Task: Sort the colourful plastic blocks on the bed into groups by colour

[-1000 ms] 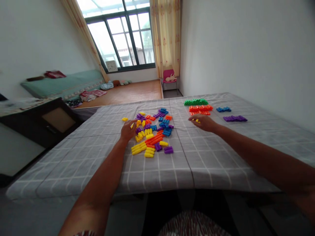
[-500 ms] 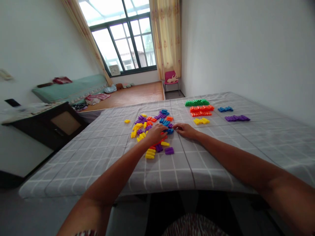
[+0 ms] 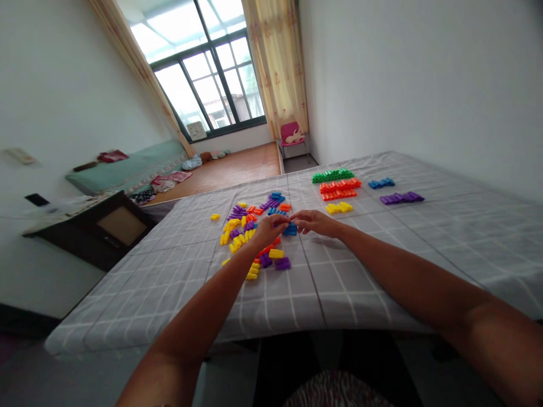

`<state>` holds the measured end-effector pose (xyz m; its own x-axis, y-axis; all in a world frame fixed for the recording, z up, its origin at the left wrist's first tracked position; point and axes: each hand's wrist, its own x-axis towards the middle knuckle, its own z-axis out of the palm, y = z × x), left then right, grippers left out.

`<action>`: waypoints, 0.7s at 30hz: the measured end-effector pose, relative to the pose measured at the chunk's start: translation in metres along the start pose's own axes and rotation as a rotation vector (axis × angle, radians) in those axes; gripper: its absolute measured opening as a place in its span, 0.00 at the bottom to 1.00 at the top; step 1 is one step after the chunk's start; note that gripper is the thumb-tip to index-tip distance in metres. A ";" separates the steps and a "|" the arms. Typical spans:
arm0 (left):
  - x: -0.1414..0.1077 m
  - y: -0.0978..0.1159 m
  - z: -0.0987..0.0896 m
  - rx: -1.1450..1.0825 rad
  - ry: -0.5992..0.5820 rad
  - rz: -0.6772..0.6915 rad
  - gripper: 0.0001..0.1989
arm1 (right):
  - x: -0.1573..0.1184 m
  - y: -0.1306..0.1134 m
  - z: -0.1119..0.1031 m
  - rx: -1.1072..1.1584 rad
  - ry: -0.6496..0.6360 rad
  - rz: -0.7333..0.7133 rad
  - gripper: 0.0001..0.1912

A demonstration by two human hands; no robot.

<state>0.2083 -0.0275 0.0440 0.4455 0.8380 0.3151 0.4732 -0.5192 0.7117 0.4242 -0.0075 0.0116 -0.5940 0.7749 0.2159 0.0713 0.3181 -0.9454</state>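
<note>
Over the right side of a loose pile of small plastic pieces, my left hand (image 3: 271, 229) and my right hand (image 3: 311, 221) meet at the fingertips. Both hands are pinched closed, and whatever lies between the fingers is too small to make out. Blue pieces (image 3: 291, 229) lie just under the fingertips. Around my left hand are yellow pieces (image 3: 240, 240), purple pieces (image 3: 236, 212) and orange pieces (image 3: 254, 210). A yellow piece (image 3: 276, 254) and a purple piece (image 3: 282, 263) lie nearer the front edge.
On the checked cloth (image 3: 360, 277) to the right sit a green row (image 3: 332, 176), orange rows (image 3: 339, 189), a yellow row (image 3: 339, 208), a blue row (image 3: 381, 183) and a purple row (image 3: 401, 198). A dark cabinet (image 3: 97, 232) stands left.
The view has tilted and shifted slightly. My left hand has come up off the pile toward my right hand, and their fingertips now meet.
</note>
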 end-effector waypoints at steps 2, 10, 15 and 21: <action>0.002 0.001 0.001 0.006 0.015 0.010 0.08 | 0.000 0.000 -0.006 -0.063 0.008 -0.053 0.23; 0.002 -0.003 -0.011 0.313 0.073 -0.024 0.11 | -0.006 -0.011 -0.019 -0.413 -0.020 -0.124 0.18; 0.011 -0.006 -0.024 0.542 0.084 -0.028 0.14 | -0.006 -0.004 -0.019 -0.473 0.095 -0.088 0.18; 0.016 -0.015 -0.029 0.644 -0.157 0.021 0.19 | -0.008 0.003 -0.013 -0.495 -0.162 -0.060 0.28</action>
<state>0.1867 -0.0016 0.0566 0.5420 0.8174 0.1952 0.8012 -0.5727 0.1736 0.4400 -0.0058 0.0107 -0.7222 0.6654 0.1887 0.3800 0.6097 -0.6956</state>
